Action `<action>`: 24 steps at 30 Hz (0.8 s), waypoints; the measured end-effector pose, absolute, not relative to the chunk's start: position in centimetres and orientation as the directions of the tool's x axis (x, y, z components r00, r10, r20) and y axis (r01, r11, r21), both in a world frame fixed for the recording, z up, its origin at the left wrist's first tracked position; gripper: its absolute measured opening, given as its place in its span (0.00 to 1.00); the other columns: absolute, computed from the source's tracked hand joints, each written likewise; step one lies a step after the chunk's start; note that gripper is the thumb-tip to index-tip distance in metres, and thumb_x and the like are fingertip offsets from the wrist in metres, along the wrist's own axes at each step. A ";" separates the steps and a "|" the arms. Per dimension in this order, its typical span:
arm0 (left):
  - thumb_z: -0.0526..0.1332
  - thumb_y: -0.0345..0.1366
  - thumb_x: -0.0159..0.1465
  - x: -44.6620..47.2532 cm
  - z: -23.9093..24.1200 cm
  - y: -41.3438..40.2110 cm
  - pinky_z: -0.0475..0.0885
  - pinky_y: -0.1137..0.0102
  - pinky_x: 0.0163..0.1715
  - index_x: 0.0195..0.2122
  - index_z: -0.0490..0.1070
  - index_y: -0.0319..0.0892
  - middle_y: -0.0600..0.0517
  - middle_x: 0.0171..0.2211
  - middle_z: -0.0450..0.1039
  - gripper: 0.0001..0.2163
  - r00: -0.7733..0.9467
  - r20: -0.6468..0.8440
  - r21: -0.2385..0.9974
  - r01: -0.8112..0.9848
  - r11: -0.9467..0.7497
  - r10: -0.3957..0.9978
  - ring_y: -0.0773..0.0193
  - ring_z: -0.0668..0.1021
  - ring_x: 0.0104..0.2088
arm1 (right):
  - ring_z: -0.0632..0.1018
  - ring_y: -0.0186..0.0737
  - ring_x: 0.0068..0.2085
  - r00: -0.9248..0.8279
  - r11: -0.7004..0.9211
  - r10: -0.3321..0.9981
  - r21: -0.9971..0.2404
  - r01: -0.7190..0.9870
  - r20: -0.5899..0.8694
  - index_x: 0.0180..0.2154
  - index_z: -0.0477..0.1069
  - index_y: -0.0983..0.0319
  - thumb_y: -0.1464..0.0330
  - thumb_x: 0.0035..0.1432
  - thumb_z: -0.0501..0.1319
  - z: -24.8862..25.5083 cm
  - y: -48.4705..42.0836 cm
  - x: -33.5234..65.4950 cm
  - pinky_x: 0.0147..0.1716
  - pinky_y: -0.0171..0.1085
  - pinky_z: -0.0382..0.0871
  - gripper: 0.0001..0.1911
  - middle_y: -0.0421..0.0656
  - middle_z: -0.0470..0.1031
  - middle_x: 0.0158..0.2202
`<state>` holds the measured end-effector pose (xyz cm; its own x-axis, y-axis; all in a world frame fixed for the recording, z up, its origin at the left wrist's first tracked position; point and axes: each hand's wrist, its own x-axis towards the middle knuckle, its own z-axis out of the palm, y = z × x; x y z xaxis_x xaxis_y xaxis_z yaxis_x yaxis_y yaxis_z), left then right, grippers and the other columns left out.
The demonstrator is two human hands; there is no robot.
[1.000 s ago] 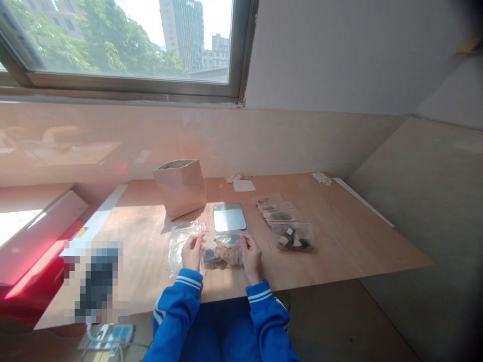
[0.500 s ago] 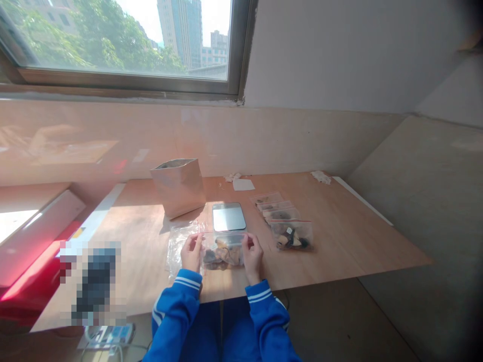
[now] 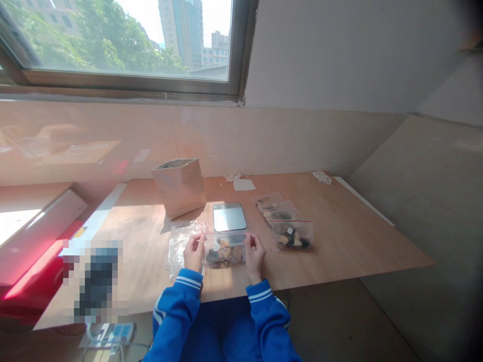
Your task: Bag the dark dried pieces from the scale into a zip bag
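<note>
left hand (image 3: 193,253) pinches filled zip bag (image 3: 225,250) at its left edge | right hand (image 3: 255,254) pinches right edge | bag just in front of scale (image 3: 228,216), near table (image 3: 339,246) front edge | bare wood right of scale past sealed bags (image 3: 287,223)

bright blue jacket sleeves, white double-striped cuffs, bare left hand (image 3: 193,253), bare right hand (image 3: 255,255), blue trousers

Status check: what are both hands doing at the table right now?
Left hand and right hand pinch the top corners of a filled clear bag. Scale just behind it. Sealed bags to the right, apart.
</note>
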<state>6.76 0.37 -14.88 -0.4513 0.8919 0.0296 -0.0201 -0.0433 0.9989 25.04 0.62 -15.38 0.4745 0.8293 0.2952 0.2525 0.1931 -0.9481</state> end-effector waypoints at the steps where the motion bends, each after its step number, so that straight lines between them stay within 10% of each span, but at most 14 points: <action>1: 0.65 0.50 0.54 6.8 -14.6 0.3 0.67 0.75 0.25 0.32 0.73 0.40 0.53 0.26 0.72 0.17 -0.438 0.028 0.999 -0.025 -0.043 0.899 0.71 0.70 0.23 | 0.75 0.39 0.31 0.475 0.186 0.836 -0.956 0.225 0.275 0.36 0.75 0.64 0.56 0.61 0.56 -15.3 0.6 25.1 0.33 0.36 0.68 0.18 0.45 0.77 0.30; 24: 0.68 0.52 0.48 7.1 -13.8 0.2 0.60 0.77 0.15 0.31 0.71 0.40 0.57 0.20 0.64 0.20 -0.392 -0.037 0.998 -0.066 0.012 0.919 0.72 0.66 0.17 | 0.74 0.39 0.32 0.419 0.174 0.883 -0.976 0.129 0.212 0.34 0.75 0.65 0.56 0.57 0.60 -15.0 0.7 25.0 0.32 0.36 0.69 0.17 0.44 0.76 0.31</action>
